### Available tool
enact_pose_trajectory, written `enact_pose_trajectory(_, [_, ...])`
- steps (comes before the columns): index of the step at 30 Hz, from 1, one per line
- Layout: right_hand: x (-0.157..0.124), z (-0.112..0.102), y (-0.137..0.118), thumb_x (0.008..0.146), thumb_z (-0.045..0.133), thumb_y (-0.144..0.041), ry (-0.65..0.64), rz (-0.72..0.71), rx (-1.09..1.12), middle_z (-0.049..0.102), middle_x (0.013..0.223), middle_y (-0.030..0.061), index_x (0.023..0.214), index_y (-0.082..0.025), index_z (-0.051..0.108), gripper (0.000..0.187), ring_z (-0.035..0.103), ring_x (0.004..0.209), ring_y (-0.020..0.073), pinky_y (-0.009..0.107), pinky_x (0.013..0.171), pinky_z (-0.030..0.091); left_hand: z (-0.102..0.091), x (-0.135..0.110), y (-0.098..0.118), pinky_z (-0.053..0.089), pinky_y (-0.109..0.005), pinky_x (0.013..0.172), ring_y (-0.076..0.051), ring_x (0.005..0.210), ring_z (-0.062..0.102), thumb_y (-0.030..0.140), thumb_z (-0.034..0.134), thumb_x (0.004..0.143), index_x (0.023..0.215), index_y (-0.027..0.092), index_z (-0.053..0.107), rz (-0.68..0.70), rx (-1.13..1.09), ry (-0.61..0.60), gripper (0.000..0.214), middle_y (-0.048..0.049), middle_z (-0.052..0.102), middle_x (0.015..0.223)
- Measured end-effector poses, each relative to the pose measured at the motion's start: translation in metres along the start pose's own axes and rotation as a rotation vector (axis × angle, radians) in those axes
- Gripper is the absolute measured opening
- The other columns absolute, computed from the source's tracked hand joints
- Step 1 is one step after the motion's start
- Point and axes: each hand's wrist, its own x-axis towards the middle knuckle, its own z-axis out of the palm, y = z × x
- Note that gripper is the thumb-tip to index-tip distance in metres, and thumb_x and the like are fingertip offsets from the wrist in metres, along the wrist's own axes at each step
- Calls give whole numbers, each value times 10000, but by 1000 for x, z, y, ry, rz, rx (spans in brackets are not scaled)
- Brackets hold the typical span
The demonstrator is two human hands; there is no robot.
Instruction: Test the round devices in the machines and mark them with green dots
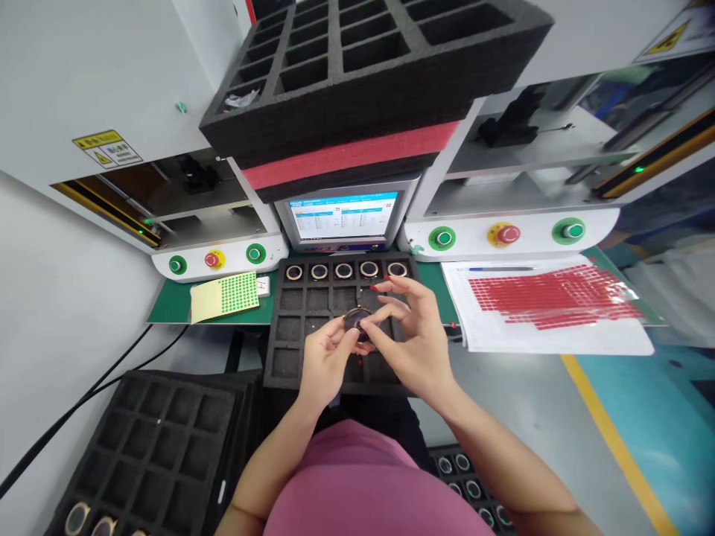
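Observation:
Over the black foam tray (290, 350), a round dark-faced watch case (356, 318) is held up between both hands. My left hand (325, 360) grips its left side with thumb and fingers closed. My right hand (416, 335) has thumb and index finger pressed together at the face and right edge of the case; its other fingers are raised and apart. Whether a small piece lies between the right fingertips is hidden. Along the tray's far row, several similar round cases with gold rims, such as this watch case (343, 271), sit in separate compartments.
Foam trays (206, 409) are stacked at lower left, and another tray (458, 487) with round cases is low at right. Machines with green buttons (444, 238) flank a screen (343, 216). Red stickers (553, 294) lie right, green-dot stickers (239, 292) left. A foam stack (357, 104) overhangs the screen.

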Motion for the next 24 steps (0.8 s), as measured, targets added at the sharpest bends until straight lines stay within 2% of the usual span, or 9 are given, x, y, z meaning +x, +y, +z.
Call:
enact_pose_trajectory(2, [2,-2,2,807,654,-90,84,-73,-105,555,1192,35,1282,-298,447,558,664,784,119,440,1002,500,1,-1,0,604,-274,638,-184,637,719,422,754,767,986,122,730,1,16,11,373,-86,763,855])
enact_pose_trajectory(5, [6,-10,7,801,653,-71,293,-197,-229,532,1209,36,1258,-291,473,538,641,747,107,431,984,494,0,-2,0,605,-282,653,-205,670,735,426,722,793,995,110,707,3,43,19,376,-102,763,840])
enact_pose_trajectory(7, [6,-19,11,790,671,-89,378,-199,-215,526,1187,39,1253,-278,474,537,640,763,118,419,950,501,-7,0,-4,606,-288,659,-218,693,744,428,679,826,1015,101,681,13,83,27,378,-119,764,860])
enact_pose_trajectory(9, [3,-28,15,791,678,-113,383,-143,-164,527,1160,41,1252,-269,468,529,645,767,124,404,913,506,-23,6,-11,606,-295,663,-223,716,750,409,618,873,1059,105,639,65,184,71,357,-130,765,905])
enact_pose_trajectory(11, [-3,-35,19,794,679,-126,377,-102,-151,527,1150,41,1237,-265,471,509,644,748,117,390,892,501,-46,17,-22,604,-302,686,-217,762,754,355,538,930,1097,128,587,199,449,198,286,-131,763,966])
enact_pose_trajectory(13, [-10,-41,24,791,684,-135,385,-74,-154,529,1150,45,1215,-260,478,487,640,736,115,370,854,499,-73,32,-35,596,-320,729,-222,844,751,283,497,956,1074,154,572,363,833,365,191,-125,761,996])
enact_pose_trajectory(15, [-16,-45,28,786,692,-151,401,-48,-151,536,1134,46,1196,-251,481,472,632,728,116,353,816,496,-97,48,-46,582,-371,780,-258,911,739,221,546,924,991,168,608,425,1042,431,106,-127,760,993])
enact_pose_trajectory(19, [-21,-49,32,768,709,-178,433,-4,-165,552,1089,36,1172,-238,481,468,616,701,108,330,786,490,-128,75,-57,515,-450,940,-301,1062,686,130,629,847,895,187,698,482,1242,370,102,-113,756,1030])
enact_pose_trajectory(24, [-24,-54,35,757,717,-220,449,28,-185,557,1096,39,1158,-242,473,470,631,726,120,362,832,509,-141,89,-56,471,-449,961,-288,1082,654,112,648,839,880,219,741,532,1436,241,148,-65,767,958])
